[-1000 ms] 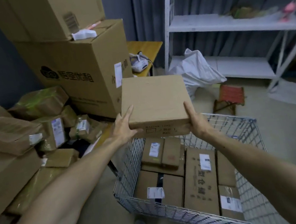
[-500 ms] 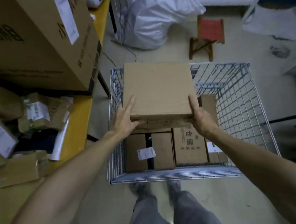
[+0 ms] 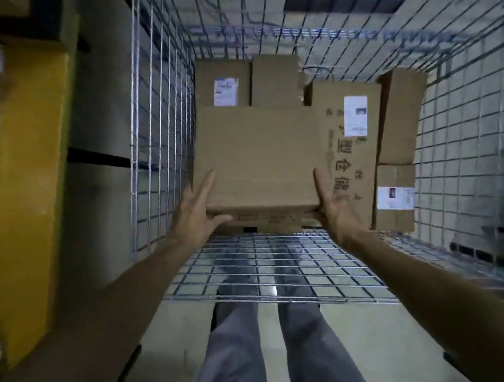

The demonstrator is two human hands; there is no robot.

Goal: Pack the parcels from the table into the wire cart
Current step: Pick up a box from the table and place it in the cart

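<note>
The box (image 3: 258, 157) has dropped inside the cart (image 3: 164, 138), low over the parcels (image 3: 356, 129) already packed, so release looks close. The left hand (image 3: 197, 213) and right hand (image 3: 335, 208) each have a closed grip on its near corners. A second ago it hung above the rim, beside the surface (image 3: 26, 159).

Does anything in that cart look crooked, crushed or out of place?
Nothing stands out. The boxes in the wire cart lie flat and packed side by side, with no visible dents or tears. Both hands, left and right, hold a flat box level above them. The table is too blurred to judge.
</note>
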